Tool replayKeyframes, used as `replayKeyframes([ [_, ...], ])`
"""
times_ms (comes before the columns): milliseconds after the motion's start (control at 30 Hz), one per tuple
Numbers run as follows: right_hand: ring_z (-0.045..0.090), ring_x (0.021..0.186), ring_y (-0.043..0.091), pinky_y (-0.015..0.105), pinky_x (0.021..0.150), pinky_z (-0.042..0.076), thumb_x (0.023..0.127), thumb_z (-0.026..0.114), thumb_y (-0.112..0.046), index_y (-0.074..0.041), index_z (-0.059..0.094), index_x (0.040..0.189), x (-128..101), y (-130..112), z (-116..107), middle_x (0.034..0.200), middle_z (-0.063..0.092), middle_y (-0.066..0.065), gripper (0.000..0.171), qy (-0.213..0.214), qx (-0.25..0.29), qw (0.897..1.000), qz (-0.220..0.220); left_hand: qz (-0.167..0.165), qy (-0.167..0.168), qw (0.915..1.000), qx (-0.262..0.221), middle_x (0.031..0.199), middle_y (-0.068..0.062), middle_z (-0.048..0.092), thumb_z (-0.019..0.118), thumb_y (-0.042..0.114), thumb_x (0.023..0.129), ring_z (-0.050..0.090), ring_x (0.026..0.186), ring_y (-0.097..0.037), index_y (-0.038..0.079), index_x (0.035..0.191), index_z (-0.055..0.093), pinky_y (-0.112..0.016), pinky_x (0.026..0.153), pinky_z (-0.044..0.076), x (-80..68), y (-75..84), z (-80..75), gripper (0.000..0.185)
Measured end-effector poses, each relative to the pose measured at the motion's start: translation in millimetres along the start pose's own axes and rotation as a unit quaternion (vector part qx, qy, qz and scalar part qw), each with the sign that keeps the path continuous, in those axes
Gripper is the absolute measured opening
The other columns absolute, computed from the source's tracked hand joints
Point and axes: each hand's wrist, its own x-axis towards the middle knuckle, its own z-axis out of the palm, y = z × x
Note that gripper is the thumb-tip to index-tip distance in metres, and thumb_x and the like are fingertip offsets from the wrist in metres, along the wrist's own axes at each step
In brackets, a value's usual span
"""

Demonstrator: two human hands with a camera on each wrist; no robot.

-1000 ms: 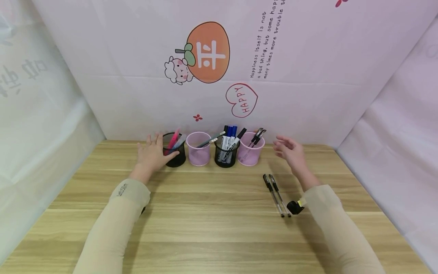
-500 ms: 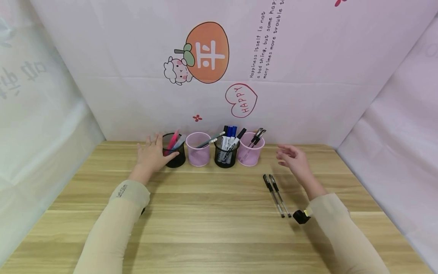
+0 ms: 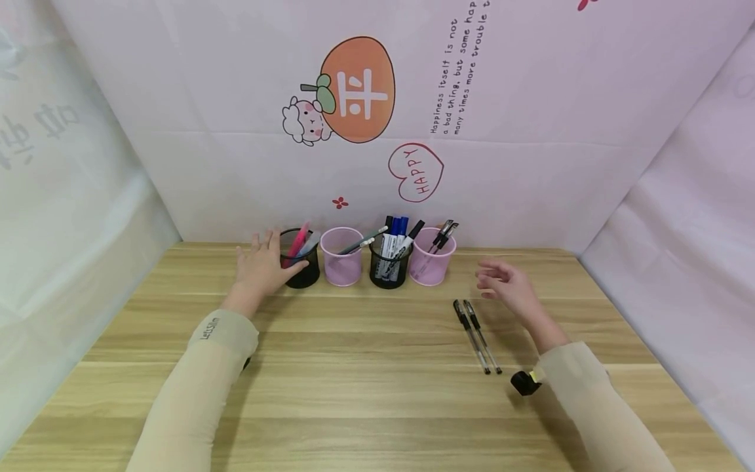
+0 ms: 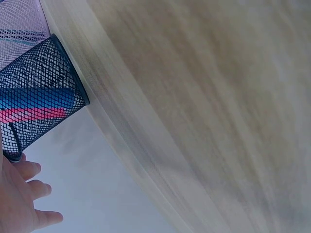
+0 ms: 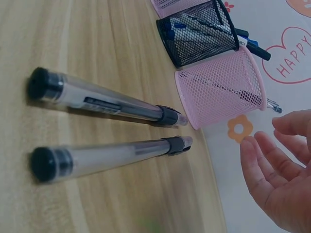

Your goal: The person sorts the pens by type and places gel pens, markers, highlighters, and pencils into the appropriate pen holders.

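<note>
**A:** Starting close in, what's lying loose?

**B:** Two clear pens (image 3: 476, 335) side by side on the wooden table (image 3: 366, 393), black caps toward the person and tips toward the wall. The right wrist view shows them (image 5: 104, 131) parallel, just apart, nothing touching them. I'd judge these two are what's left to sort.

**A:** And the right hand?

**B:** The right hand (image 3: 506, 283) hangs above the table just beyond the pens' far ends, a little to their right. Its fingers are loosely curled and spread, palm showing in the wrist view (image 5: 279, 170), and it holds nothing.

**A:** Further back?

**B:** Four mesh cups in a row against the wall. From the person's right: a pink cup (image 3: 433, 259) with black pens in it, a black cup (image 3: 389, 263) full of blue and black markers, a second pink cup (image 3: 342, 257) with one slim pen leaning out, and a left black cup (image 3: 302, 259) with pink and blue pens. So most of the filing looks done, as I read it.

**A:** The left hand?

**B:** The left hand (image 3: 262, 265) rests against that left black cup, fingers mostly straight, thumb lying across its front. The left wrist view shows the mesh (image 4: 39, 92) beside the fingers (image 4: 29, 194); it steadies rather than clasps
</note>
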Motion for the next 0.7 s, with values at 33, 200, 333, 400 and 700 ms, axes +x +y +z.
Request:
replayKeyframes([
  [33,0.068,0.095,0.007,0.03,0.088,0.058,0.105,0.054,-0.005,0.012,0.04,0.148,0,1,0,0.139,0.048,0.039,0.048,-0.004,-0.004,1.0,0.001,0.0,0.0,1.0,0.001,0.166,-0.028,0.016,0.044,0.079,0.093,0.008,0.152,-0.05,-0.004,0.162,0.011,-0.075,0.114,0.004,0.3,-0.2,0.1,0.113],
  [200,0.069,0.1,0.019,0.039,0.09,0.058,0.106,0.053,-0.006,0.013,0.041,0.147,-2,4,0,0.135,0.052,0.04,0.047,-0.019,-0.02,1.0,0.001,-0.001,0.001,1.0,0.005,0.166,-0.027,0.017,0.045,0.078,0.093,0.009,0.152,-0.05,-0.004,0.162,0.011,-0.075,0.115,0.007,0.7,0.2,0.4,0.112],
  [333,0.069,0.102,0.028,0.04,0.088,0.059,0.105,0.055,-0.005,0.013,0.042,0.147,-3,9,1,0.13,0.056,0.039,0.047,-0.034,-0.033,0.999,0.01,-0.001,-0.001,1.0,0.006,0.166,-0.027,0.016,0.044,0.079,0.093,0.008,0.152,-0.05,-0.004,0.162,0.011,-0.075,0.114,0.007,0.6,-0.8,0.5,0.113],
  [400,0.068,0.101,0.03,0.038,0.085,0.06,0.105,0.055,-0.006,0.013,0.041,0.147,-3,11,1,0.128,0.057,0.037,0.048,-0.043,-0.039,0.998,0.016,0.0,-0.002,1.0,0.006,0.166,-0.028,0.016,0.043,0.08,0.093,0.008,0.152,-0.05,-0.004,0.162,0.011,-0.076,0.114,0.007,0.5,-1.3,0.4,0.113],
  [700,0.064,0.095,0.021,0.033,0.081,0.06,0.105,0.052,-0.004,0.015,0.039,0.146,-5,16,1,0.124,0.058,0.035,0.047,-0.068,-0.052,0.996,0.035,-0.002,-0.001,1.0,0.005,0.166,-0.027,0.016,0.043,0.08,0.093,0.009,0.152,-0.05,-0.003,0.162,0.011,-0.075,0.114,0.007,0.5,-0.4,0.5,0.113],
])
